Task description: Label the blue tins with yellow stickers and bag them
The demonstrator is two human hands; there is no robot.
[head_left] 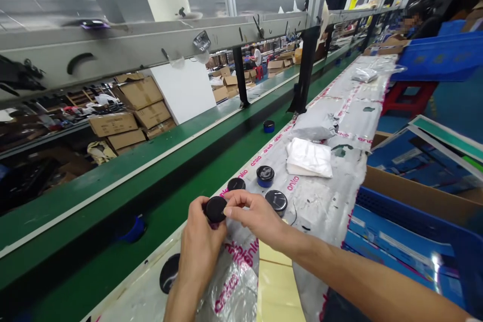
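Note:
My left hand (199, 241) is wrapped round a small round black-topped container (216, 209), its flat top facing up. The thumb and forefinger of my right hand (256, 214) are pinched together at the right edge of that top; whatever they grip is too small to make out. Just beyond my hands stand similar round containers: one black (236, 184), one with a blue base (265, 176), and one with a shiny top (276, 201). Another round container (169, 272) is partly hidden behind my left wrist. A pale yellow paper strip (281, 287) lies below my right forearm.
A folded white sheet (309, 157) and a grey plastic bag (315, 126) lie farther along the plastic-covered bench (320, 211). Left of it, the green conveyor (177, 186) carries blue-based containers (268, 127). A blue crate (464, 256) with blue packages stands at right.

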